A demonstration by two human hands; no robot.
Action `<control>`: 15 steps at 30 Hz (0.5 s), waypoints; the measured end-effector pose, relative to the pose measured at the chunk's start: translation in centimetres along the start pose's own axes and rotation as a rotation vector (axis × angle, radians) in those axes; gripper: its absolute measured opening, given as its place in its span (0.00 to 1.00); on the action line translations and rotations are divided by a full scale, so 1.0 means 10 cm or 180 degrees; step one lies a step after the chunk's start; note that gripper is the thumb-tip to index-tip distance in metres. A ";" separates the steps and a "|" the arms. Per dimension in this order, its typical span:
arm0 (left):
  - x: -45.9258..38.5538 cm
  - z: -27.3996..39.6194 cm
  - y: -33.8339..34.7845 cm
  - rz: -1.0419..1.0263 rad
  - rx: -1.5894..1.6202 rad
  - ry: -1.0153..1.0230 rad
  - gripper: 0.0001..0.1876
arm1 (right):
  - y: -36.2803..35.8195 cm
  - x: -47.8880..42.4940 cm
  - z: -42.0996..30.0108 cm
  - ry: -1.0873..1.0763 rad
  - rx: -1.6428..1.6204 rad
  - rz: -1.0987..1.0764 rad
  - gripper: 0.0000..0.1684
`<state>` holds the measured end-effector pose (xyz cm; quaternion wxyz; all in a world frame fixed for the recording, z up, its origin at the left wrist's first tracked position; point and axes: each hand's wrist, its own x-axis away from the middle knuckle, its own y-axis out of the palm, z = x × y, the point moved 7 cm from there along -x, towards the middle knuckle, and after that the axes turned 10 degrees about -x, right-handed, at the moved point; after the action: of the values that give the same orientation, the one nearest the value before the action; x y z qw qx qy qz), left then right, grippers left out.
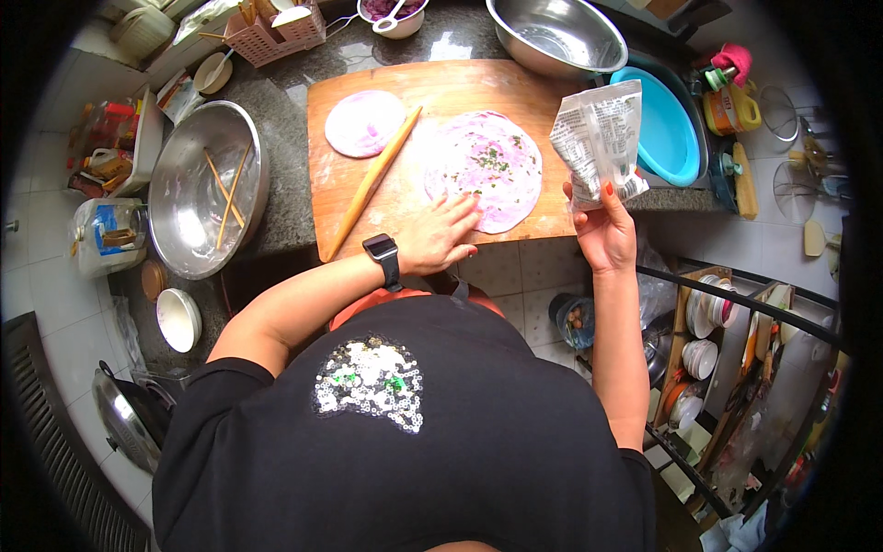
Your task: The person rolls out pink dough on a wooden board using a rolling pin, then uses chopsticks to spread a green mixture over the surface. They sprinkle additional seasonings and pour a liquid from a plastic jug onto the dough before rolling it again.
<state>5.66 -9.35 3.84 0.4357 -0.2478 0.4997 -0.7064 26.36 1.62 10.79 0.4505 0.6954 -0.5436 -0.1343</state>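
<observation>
My left hand (pixel 443 231), with a black watch on its wrist, lies palm down with fingers spread. Its fingertips touch the near left edge of a thin purple-and-white dough round (pixel 507 196). Chopped green bits are scattered over that round, thickest near its middle. My right hand (pixel 607 231) holds a printed plastic packet (pixel 599 131) by its lower end, right of the wooden board (pixel 386 234). A tapered wooden rolling pin (pixel 379 172) lies slantwise on the board. To its left is a smaller, plain dough round (pixel 362 123).
A steel basin (pixel 238 148) holding chopsticks (pixel 226 199) stands left of the board. Behind it are another steel bowl (pixel 559 38), a bowl of purple filling (pixel 407 24) and a pink utensil basket (pixel 272 43). A blue basin (pixel 666 131) sits at right, above a dish rack (pixel 731 297).
</observation>
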 end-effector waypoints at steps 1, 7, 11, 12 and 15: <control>0.01 -0.03 -0.02 0.0016 -0.0108 -0.0090 0.31 | 0.03 -0.01 0.00 -0.0001 -0.0007 -0.0052 0.28; -0.10 -0.16 -0.84 0.1149 0.0562 -0.0544 0.32 | 0.15 -0.22 0.34 0.0183 -0.0366 -0.0542 0.29; -0.26 -0.20 -1.72 0.1807 0.1059 -0.0863 0.32 | 0.35 -0.40 0.82 0.0771 -0.0711 -0.0814 0.29; -0.26 -0.20 -1.91 0.1954 0.0879 -0.0880 0.32 | 0.46 -0.44 0.93 0.0907 -0.0825 -0.0978 0.29; -0.17 -0.30 -2.30 0.2573 0.0396 -0.0922 0.27 | 0.78 -0.56 1.27 0.1060 -0.0874 -0.1113 0.28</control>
<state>-4.36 -3.63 24.03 0.7571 -0.1021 0.4468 -0.4657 10.71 0.39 8.07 0.5937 0.7235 -0.3105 -0.1663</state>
